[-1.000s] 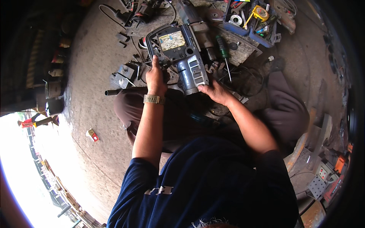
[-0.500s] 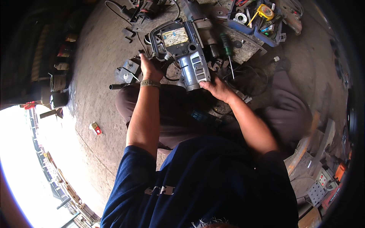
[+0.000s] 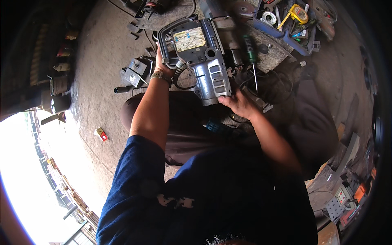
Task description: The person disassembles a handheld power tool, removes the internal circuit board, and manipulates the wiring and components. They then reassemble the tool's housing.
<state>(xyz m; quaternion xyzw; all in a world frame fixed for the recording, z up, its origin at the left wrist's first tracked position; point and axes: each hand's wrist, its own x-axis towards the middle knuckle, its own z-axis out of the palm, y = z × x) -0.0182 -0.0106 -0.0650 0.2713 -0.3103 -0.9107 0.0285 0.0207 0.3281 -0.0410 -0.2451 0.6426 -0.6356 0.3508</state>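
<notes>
Grey metal fills the upper middle of the view: a tool housing (image 3: 207, 75) with a worn, patchy label (image 3: 189, 38) and a row of rectangular recesses down its lower right side, tilted slightly and lying just beyond my knees; my right hand (image 3: 241, 103) grasps its lower right corner, thumb on the top face, fingers out of sight beneath; my left hand (image 3: 159, 64), a watch (image 3: 161, 76) at its wrist, is up against the dark loop handle (image 3: 164, 31) on the left, its fingers partly hidden, so I cannot tell whether it is closed around anything.

Just right of the housing lies a screwdriver (image 3: 250, 51) with a green handle, its shaft pointing back toward me; farther up and right, a blue toolbox (image 3: 286, 37) holds a yellow tape measure (image 3: 299, 14) and a white roll (image 3: 268, 17) among other tools; to the left, near my left hand, are a metal block (image 3: 134, 72) and the open end of a dark pipe (image 3: 121, 89); well apart, lower left, a small red-and-white box (image 3: 101, 134) lies on the concrete floor (image 3: 100, 81).
</notes>
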